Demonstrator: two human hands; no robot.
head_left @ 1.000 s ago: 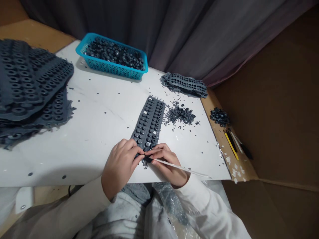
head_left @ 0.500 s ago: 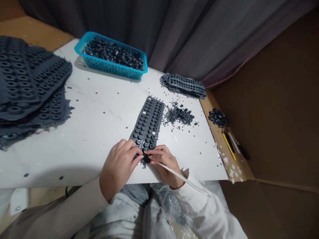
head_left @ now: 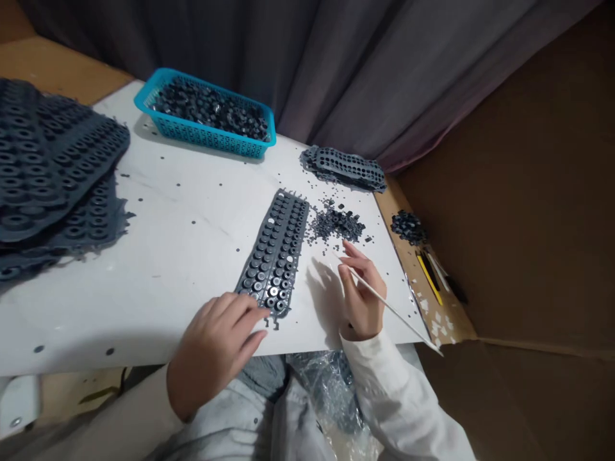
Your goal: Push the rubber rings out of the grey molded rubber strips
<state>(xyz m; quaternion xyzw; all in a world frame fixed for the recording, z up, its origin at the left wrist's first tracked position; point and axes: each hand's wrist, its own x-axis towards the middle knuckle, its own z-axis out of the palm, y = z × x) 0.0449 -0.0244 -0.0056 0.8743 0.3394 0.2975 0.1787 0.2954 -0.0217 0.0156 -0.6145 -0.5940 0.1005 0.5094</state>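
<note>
A dark grey rubber sheet (head_left: 273, 250) with rows of round raised studs lies lengthwise on the white table. My left hand (head_left: 218, 349) rests at its near left corner, fingertips on the studs, thumb apart from the forefinger, gripping nothing. Three small white dots show among the studs. To the right, my right hand (head_left: 362, 298) is raised over the table, its fingers closed around a long thin white stick (head_left: 394, 310) that slants back past the wrist. Just beyond that hand sits a loose pile of small dark rubber bits (head_left: 339, 224).
A turquoise basket (head_left: 206, 137) full of small dark pieces stands at the back. Larger studded sheets (head_left: 62, 166) are stacked at left. Perforated sheets (head_left: 343, 168) lie at back right. A dark heap (head_left: 407, 227) and a yellow-handled tool (head_left: 429, 278) lie on the cardboard at right.
My right hand has left the sheet's near end and moved right and away from me with the stick. My left hand's pinch has loosened; the near studs are now uncovered.
</note>
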